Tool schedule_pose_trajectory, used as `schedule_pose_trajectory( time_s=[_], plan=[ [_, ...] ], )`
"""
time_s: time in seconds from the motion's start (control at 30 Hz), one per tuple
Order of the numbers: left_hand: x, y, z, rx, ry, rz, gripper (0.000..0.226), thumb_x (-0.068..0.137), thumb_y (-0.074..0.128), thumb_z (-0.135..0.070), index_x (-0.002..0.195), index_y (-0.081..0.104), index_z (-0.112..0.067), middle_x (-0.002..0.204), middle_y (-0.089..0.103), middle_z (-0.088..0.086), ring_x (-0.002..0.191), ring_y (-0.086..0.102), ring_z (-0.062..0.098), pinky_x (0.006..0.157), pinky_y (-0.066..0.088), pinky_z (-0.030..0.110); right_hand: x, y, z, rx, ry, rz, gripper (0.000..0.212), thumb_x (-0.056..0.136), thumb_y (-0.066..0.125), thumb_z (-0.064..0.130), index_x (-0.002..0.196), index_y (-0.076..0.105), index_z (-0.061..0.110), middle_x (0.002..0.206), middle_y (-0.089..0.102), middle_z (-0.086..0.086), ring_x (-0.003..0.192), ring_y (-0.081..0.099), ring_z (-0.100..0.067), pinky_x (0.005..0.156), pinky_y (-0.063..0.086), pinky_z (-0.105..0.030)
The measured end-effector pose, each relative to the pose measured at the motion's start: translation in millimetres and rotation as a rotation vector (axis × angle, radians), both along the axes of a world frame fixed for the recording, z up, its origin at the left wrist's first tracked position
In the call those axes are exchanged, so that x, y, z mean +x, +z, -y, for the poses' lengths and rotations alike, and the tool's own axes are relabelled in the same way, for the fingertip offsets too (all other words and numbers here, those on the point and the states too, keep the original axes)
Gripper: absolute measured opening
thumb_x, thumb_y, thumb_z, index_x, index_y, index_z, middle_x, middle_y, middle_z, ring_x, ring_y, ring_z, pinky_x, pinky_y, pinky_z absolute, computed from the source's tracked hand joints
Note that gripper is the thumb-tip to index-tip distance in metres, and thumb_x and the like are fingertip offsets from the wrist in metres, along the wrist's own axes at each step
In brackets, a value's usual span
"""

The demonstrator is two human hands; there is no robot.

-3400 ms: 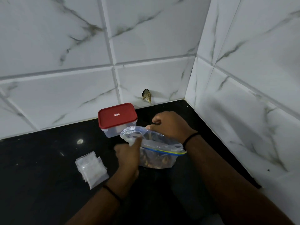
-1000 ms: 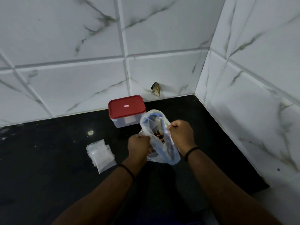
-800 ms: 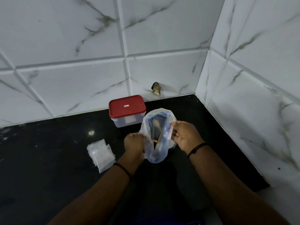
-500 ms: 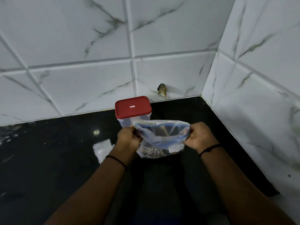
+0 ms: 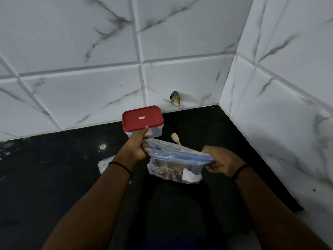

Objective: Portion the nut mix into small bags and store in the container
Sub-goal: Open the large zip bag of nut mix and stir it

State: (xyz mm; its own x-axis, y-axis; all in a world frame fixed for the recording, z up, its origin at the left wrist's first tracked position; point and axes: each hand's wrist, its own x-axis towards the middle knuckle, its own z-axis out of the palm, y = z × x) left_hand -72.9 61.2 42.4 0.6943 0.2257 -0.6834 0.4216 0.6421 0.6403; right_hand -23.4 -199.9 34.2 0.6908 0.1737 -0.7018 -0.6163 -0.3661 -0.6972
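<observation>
A clear zip bag of nut mix (image 5: 173, 170) with a blue seal strip hangs over the black counter, its mouth stretched wide. My left hand (image 5: 137, 147) grips the left end of the mouth and my right hand (image 5: 219, 162) grips the right end. Behind the left hand stands a clear container with a red lid (image 5: 142, 118), its lid on. A small wooden spoon (image 5: 175, 138) lies on the counter just past the bag. A pile of small clear bags (image 5: 103, 165) lies left of my left forearm, mostly hidden by it.
The black counter (image 5: 54, 177) ends at white marble-look tiled walls at the back and on the right, meeting in a corner. A small brownish object (image 5: 175, 98) sticks to the back wall near the corner.
The bag was turned from lying on its side to upright, and its mouth was pulled apart sideways. The spoon is now in view behind it.
</observation>
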Motion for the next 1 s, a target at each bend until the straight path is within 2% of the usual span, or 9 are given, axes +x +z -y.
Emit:
schedule_pose_trajectory(
  time_s=[0.07,0.13,0.2,0.3,0.43,0.5,0.7,0.83,1.0],
  plan=[
    [2,0,3,0.099,-0.057,0.005,0.026,0.095,0.064,-0.03,0.098,0.056,-0.005,0.074,0.053,0.007,0.05,0.054,0.014,0.052,0.05,0.027,0,-1,1,-0.221,0.171,0.144,0.022,0.097,0.058,0.024,0.104,0.064,0.004,0.099,0.062,-0.012,0.078,0.057,-0.019,0.072,0.049,-0.031],
    [3,0,7,0.197,-0.112,0.056,0.017,0.096,0.063,-0.024,0.099,0.057,-0.008,0.078,0.061,0.009,0.062,0.065,0.02,0.062,0.056,0.034,4,-1,-1,-0.446,0.409,0.367,0.018,0.095,0.059,0.02,0.1,0.066,0.004,0.094,0.063,-0.011,0.079,0.06,-0.021,0.076,0.048,-0.033],
    [2,3,12,0.297,-0.184,0.142,0.014,0.098,0.059,-0.023,0.103,0.058,-0.009,0.091,0.065,0.012,0.082,0.067,0.024,0.076,0.056,0.039,6,6,-7,-0.522,0.417,0.562,0.02,0.095,0.056,0.022,0.087,0.067,0.007,0.084,0.065,-0.008,0.081,0.064,-0.022,0.079,0.049,-0.036],
    [2,2,15,0.534,-0.32,0.193,0.03,0.1,0.054,-0.033,0.116,0.055,-0.008,0.117,0.062,0.02,0.102,0.064,0.029,0.084,0.054,0.04,7,15,-23,-0.398,0.415,0.751,0.016,0.097,0.057,0.037,0.096,0.065,0.022,0.092,0.067,0.001,0.085,0.064,-0.012,0.076,0.052,-0.031],
    [-1,-2,16,1.202,-0.498,0.025,0.053,0.092,0.051,-0.062,0.12,0.054,-0.017,0.129,0.055,0.011,0.114,0.055,0.028,0.095,0.049,0.048,5,17,-50,-0.537,0.756,0.812,0.031,0.085,0.07,0.048,0.102,0.07,0.022,0.096,0.068,0.003,0.086,0.064,-0.013,0.08,0.056,-0.036],
    [-12,-5,16,1.416,-0.314,-0.101,0.063,0.089,0.052,-0.067,0.125,0.05,-0.015,0.13,0.051,0.011,0.118,0.05,0.033,0.098,0.046,0.049,5,8,-59,-0.629,0.733,0.87,0.019,0.089,0.069,0.035,0.1,0.072,0.019,0.094,0.07,-0.001,0.084,0.066,-0.015,0.079,0.057,-0.035],
    [-49,-15,31,0.924,-0.356,-0.183,0.062,0.089,0.059,-0.062,0.107,0.05,-0.004,0.094,0.068,0.011,0.064,0.071,0.019,0.058,0.058,0.033,2,8,-70,-0.628,0.441,0.791,0.02,0.1,0.051,0.025,0.098,0.065,0.01,0.091,0.067,-0.006,0.083,0.063,-0.02,0.074,0.052,-0.037],
    [-63,-28,49,0.898,-0.131,-0.188,0.072,0.079,0.074,-0.056,0.12,0.035,-0.011,0.121,0.053,0.014,0.098,0.064,0.031,0.076,0.06,0.05,1,14,-67,-0.513,0.288,0.621,0.018,0.097,0.049,0.018,0.109,0.055,0.005,0.097,0.059,-0.01,0.078,0.056,-0.02,0.059,0.039,-0.029],
    [-70,-21,71,0.149,-0.139,-0.23,0.046,0.095,0.063,-0.033,0.13,0.05,-0.005,0.108,0.062,0.017,0.091,0.064,0.029,0.068,0.055,0.043,-2,15,-75,-0.213,0.009,0.284,0.018,0.087,0.05,0.011,0.098,0.062,0.003,0.084,0.063,-0.012,0.061,0.055,-0.02,0.06,0.047,-0.032]
  ],
)
